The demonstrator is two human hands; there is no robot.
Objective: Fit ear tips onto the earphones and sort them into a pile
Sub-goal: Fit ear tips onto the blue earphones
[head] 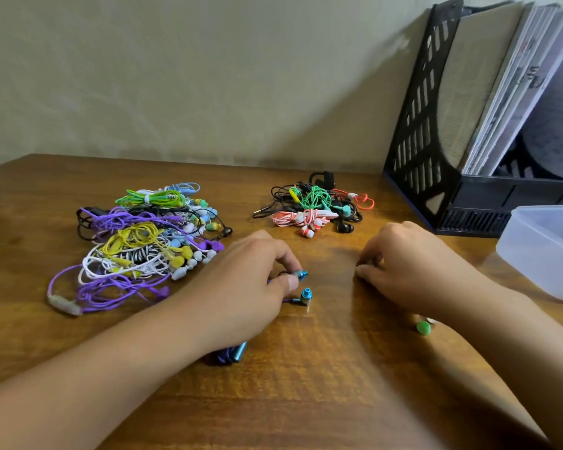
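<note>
— Earbud (301, 275) position?
— Blue one's pinched in my left hand (254, 271) fingers, low over the tabletop (306, 384); its twin (306, 296) lies just beneath.
— Right hand (403, 264)?
— Fingers curled, knuckles up; can't tell what they hold. Green ear tip (423, 328) beside that wrist.

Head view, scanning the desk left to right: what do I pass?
Large pile of multicoloured wired earphones → left hand pinching a blue metal earbud → right hand → translucent white plastic box.
</note>
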